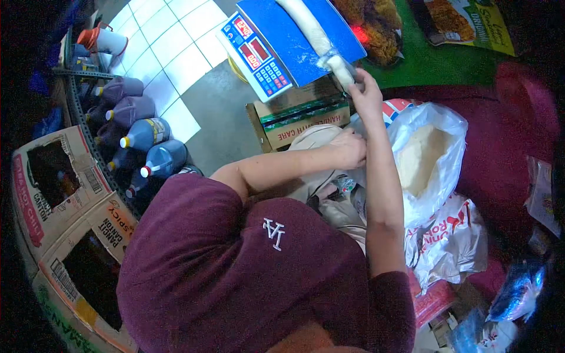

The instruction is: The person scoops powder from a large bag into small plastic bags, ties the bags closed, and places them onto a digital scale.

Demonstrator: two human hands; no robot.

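A long, narrow, white tube-shaped thing, perhaps a filled plastic sleeve, lies across the blue top of a digital scale. My right hand has its thumb and fingers closed round the near end of this tube, at the scale's edge. White powder is scattered on the blue surface beside it. My left hand is closed in a fist over my lap, near my right forearm; whatever it may hold is hidden. Close by my right forearm stands an open white plastic sack of pale grains or powder.
A carton stands below the scale. Several jugs line the left, beside cut cartons. Brown-filled bags and a green printed pack lie at the back right. A crumpled printed bag sits below the sack.
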